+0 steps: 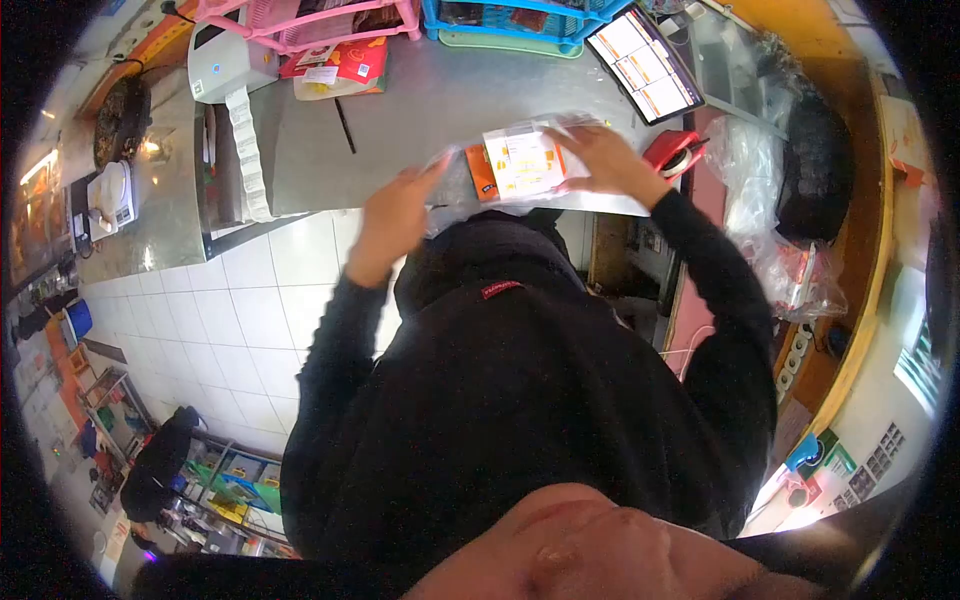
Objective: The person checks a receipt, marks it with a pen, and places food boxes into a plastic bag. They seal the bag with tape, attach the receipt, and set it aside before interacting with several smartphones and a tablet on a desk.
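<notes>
At the near edge of the metal table (420,95) lies an orange packet (482,180) with a white printed label (525,162), wrapped in a clear plastic bag (455,185). My left hand (395,212) pinches the bag's left end between thumb and fingers, slightly blurred. On the other side my right hand (605,163) grips the right end, its thumb low and its fingers over the top edge of the label. Just right of that hand rests a red tape dispenser (672,152).
A label printer (225,65) trails a paper strip (246,150) at left. Behind are a red packet (362,62), a black pen (345,125), pink (290,28) and blue baskets (510,30), and a tablet (645,65). Plastic bags (745,175) hang right. A person (160,465) is far off.
</notes>
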Demonstrator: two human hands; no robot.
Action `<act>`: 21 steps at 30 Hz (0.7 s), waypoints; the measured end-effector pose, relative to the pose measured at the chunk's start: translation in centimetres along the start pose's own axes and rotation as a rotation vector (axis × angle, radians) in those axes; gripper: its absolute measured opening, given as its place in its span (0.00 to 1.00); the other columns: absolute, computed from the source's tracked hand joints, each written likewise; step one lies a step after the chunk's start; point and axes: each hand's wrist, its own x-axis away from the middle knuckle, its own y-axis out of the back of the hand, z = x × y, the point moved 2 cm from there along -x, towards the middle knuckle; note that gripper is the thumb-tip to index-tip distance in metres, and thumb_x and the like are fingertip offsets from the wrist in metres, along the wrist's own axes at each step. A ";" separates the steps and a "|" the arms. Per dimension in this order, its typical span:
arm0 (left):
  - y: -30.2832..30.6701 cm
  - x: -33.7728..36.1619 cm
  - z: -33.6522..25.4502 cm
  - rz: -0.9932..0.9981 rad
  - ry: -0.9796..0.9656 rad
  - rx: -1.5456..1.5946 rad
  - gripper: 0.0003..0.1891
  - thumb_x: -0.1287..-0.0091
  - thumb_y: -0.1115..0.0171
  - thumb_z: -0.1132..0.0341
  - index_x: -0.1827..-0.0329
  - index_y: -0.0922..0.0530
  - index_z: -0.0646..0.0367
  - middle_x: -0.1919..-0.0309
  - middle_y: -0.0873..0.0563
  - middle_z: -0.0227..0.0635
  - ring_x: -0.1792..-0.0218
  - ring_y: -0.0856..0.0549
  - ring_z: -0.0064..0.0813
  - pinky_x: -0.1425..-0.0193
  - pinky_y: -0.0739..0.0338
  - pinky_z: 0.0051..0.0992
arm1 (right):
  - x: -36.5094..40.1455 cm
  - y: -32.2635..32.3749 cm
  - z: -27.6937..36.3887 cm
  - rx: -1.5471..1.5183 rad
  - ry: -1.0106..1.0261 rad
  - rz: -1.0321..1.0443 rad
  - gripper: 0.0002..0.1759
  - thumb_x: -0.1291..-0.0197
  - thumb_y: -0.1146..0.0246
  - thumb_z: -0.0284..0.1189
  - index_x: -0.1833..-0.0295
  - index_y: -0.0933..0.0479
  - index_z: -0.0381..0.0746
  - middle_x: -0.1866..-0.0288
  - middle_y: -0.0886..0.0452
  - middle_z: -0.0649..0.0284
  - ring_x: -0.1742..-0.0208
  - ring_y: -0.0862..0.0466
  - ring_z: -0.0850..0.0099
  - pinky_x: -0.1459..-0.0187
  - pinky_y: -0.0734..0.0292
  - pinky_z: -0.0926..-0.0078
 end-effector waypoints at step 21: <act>-1.2 -13.0 -14.7 -0.527 -0.107 0.401 0.14 0.48 0.41 0.78 0.60 0.17 0.56 0.80 0.26 0.22 0.81 0.34 0.13 0.76 0.40 0.17 | 13.8 12.8 -18.1 -0.491 -0.223 -0.493 0.08 0.44 0.34 0.29 0.61 0.18 0.36 0.67 0.17 0.57 0.67 0.19 0.64 0.62 0.24 0.67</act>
